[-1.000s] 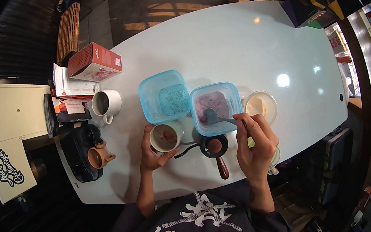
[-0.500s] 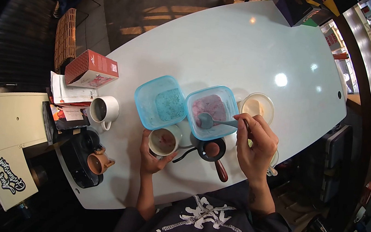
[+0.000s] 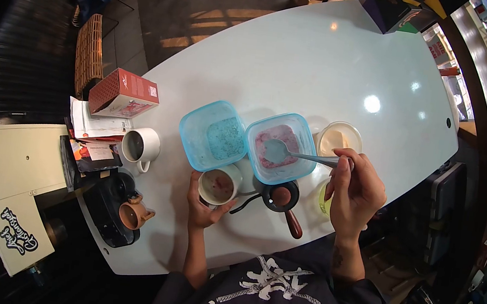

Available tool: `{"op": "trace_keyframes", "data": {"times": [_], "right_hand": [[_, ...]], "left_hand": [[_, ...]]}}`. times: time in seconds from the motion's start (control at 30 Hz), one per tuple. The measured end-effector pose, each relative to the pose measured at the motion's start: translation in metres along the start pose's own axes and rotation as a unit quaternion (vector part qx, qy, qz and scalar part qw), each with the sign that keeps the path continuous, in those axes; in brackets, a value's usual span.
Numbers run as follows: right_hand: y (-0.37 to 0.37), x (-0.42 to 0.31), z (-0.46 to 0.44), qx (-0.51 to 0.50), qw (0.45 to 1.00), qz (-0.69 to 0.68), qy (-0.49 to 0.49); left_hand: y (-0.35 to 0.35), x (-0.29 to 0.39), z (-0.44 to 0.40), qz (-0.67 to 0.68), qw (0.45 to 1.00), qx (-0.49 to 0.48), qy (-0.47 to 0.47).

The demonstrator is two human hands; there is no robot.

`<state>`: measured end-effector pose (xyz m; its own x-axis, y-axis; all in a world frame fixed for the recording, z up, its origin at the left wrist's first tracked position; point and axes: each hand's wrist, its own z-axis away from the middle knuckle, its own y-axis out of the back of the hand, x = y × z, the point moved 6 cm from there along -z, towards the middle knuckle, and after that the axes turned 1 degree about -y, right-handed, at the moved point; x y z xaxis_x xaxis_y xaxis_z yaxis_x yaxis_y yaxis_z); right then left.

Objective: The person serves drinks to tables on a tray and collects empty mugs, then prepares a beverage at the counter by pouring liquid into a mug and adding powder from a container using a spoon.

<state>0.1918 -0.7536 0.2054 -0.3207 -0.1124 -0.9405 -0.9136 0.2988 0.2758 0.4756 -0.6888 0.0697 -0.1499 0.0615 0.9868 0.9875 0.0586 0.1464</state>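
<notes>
My left hand (image 3: 203,209) is wrapped round a white cup (image 3: 218,186) with a little reddish stuff inside. In my right hand (image 3: 355,193) is the handle of a spoon (image 3: 309,158), pinched near its end. The spoon's bowl is over the pink contents (image 3: 285,140) of a blue-rimmed square tub (image 3: 253,160); whether it touches them I cannot tell. Beside that tub, to the left, stands a similar tub (image 3: 192,122) with blue-green contents (image 3: 227,138). A small black pot (image 3: 287,203) with a brown handle stands just below the pink tub.
A round container (image 3: 354,139) with pale contents and a green-tinted one (image 3: 324,199) stand near my right hand. To the left are a white mug (image 3: 149,145), a red box (image 3: 132,93), packets (image 3: 98,124), and a brown cup (image 3: 132,215) by a black device (image 3: 103,215).
My right hand has moved right, drawing the spoon's handle outward. The spoon's bowl now shows higher above the pink contents. My left hand stays round the cup.
</notes>
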Motion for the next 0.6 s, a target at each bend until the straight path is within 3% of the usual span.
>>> {"op": "trace_keyframes", "data": {"times": [0.6], "right_hand": [[0.01, 0.013, 0.005, 0.035, 0.989, -0.108, -0.095]], "left_hand": [[-0.004, 0.009, -0.002, 0.012, 1.0, -0.011, 0.003]]}}
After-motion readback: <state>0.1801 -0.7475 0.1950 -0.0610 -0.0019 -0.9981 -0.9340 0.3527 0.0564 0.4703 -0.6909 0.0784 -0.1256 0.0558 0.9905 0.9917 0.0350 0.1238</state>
